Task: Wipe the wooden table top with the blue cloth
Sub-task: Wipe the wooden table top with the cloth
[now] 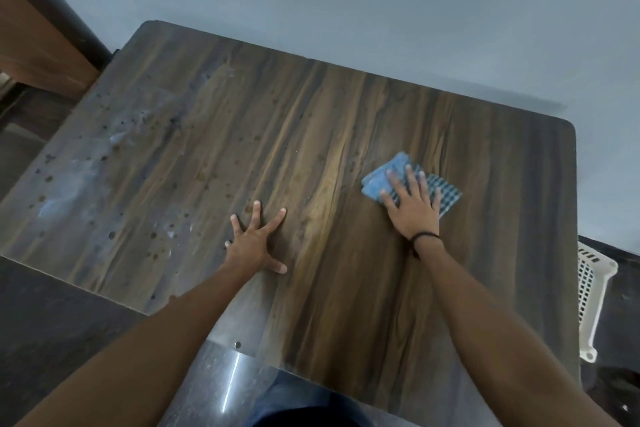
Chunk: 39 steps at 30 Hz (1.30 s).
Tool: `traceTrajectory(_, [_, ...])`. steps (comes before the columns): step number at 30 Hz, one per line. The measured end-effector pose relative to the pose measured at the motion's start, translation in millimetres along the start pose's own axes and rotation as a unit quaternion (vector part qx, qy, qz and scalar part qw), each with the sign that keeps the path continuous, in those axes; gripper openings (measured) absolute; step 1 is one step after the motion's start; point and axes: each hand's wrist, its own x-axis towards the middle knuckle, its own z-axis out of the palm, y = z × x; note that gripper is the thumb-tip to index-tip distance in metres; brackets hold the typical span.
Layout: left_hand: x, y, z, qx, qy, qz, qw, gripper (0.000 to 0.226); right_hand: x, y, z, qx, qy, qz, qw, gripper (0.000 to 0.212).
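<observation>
On the right half of the wooden table top [311, 156], the right hand [412, 204] lies flat, fingers spread, pressing the folded blue cloth [384, 177] down rather than gripping it. Nearer the middle, the left hand [254, 243] is splayed open on bare wood, holding nothing. Spots and pale smears [79, 177] cover the far left side; a loosely pinned cloth could slip or merely spread them. Beside the table's right edge, a white slotted basket [594, 291] shows no visible contents.
</observation>
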Motion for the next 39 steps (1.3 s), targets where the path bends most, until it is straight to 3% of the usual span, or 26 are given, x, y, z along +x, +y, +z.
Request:
traceTrajectory(2, [0,0,0,0.002,-0.001,-0.001,1.000,0.132,11,-38,5,0.042,0.016,0.099,0.994,0.059])
traceTrajectory(3, [1,0,0,0.003,-0.002,0.000,1.000,0.133,6,-57,12,0.036,0.007,0.074,0.997,0.059])
traceTrajectory(6, [1,1,0,0.006,0.000,-0.007,1.000,0.135,-28,-66,33,-0.038,-0.069,-0.206,0.975,0.056])
traceTrajectory(8, [1,1,0,0.010,0.000,-0.011,1.000,0.135,-34,-32,26,-0.065,-0.081,-0.278,0.955,0.054])
traceTrajectory(10, [3,1,1,0.008,-0.004,-0.008,1.000,0.135,-16,-5,14,-0.064,-0.064,-0.202,0.975,0.054])
traceTrajectory(12, [5,1,1,0.006,-0.011,-0.005,1.000,0.135,10,-8,4,-0.010,-0.024,-0.051,0.998,0.056])
traceTrajectory(14, [5,1,1,0.011,-0.009,-0.005,1.000,0.135,34,-37,4,0.033,0.017,0.067,0.997,0.058])
traceTrajectory(15, [4,1,2,0.015,-0.008,-0.004,1.000,0.135,38,-54,6,0.037,0.012,0.074,0.996,0.059])
traceTrajectory(17, [4,0,1,0.016,-0.009,-0.002,1.000,0.134,29,-70,17,-0.002,-0.030,-0.050,0.998,0.058])
traceTrajectory(19, [4,0,1,0.014,-0.014,0.000,1.000,0.133,12,-49,17,-0.070,-0.073,-0.230,0.968,0.056])
traceTrajectory(21, [4,2,0,0.015,-0.019,0.001,1.000,0.132,18,-13,0,-0.084,-0.077,-0.270,0.956,0.057])
traceTrajectory(24, [4,3,-1,0.020,-0.017,-0.002,1.000,0.130,55,0,-19,-0.006,-0.029,-0.057,0.998,0.058])
traceTrajectory(26, [3,3,-2,0.016,-0.018,-0.001,1.000,0.130,77,-27,-19,0.053,0.005,0.083,0.995,0.060])
traceTrajectory(28, [1,2,-3,0.014,-0.017,0.000,1.000,0.130,79,-62,-7,0.061,-0.004,0.073,0.996,0.060])
traceTrajectory(31, [1,2,-3,0.011,-0.019,-0.002,1.000,0.130,52,-70,8,-0.001,-0.064,-0.147,0.987,0.058])
traceTrajectory(33, [1,3,-3,0.011,-0.021,-0.003,1.000,0.129,54,-39,-4,-0.039,-0.075,-0.208,0.974,0.057])
traceTrajectory(35, [1,2,-2,0.015,-0.020,-0.006,1.000,0.129,74,-14,-17,-0.043,-0.040,-0.139,0.989,0.058])
traceTrajectory(39, [1,4,-3,0.014,-0.020,-0.005,1.000,0.128,113,-38,-22,0.046,0.031,0.113,0.992,0.061])
